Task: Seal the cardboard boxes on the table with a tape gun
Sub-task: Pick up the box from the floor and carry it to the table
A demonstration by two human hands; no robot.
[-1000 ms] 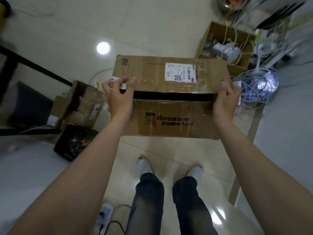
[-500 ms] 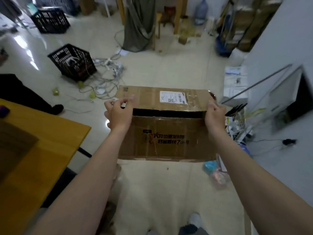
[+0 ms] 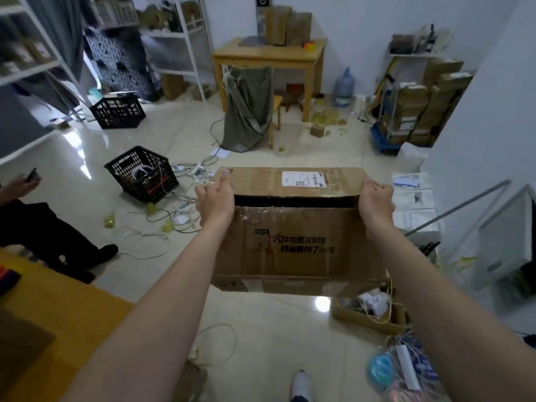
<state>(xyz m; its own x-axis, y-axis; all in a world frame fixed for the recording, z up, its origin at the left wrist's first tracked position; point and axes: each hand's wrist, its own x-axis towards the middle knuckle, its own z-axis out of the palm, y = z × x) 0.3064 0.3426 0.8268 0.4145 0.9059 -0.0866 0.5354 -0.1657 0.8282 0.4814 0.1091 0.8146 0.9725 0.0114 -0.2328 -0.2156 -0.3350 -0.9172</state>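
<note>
Head view: the cardboard box (image 3: 290, 245) hangs in the air between the two hands, over the floor rather than on the surface (image 3: 58, 309). Its long axis runs straight across from one hand to the other. The left hand (image 3: 216, 198) grips the box's left end with its fingers curled over the corner of the far flap. The right hand (image 3: 375, 198) clasps the right end the same way. The two top flaps do not meet, and a dark slot runs between them from hand to hand. What is inside cannot be told.

The yellow surface lies below and to the left of the left hand, so that hand is the nearer one. Setting the box down there likely calls for a swing leftward. No tape gun can be made out.

Below the right hand an open carton (image 3: 368, 314) on the floor holds cables and white plugs. Left of the left hand a black crate (image 3: 142, 172) holds more cable.
</note>
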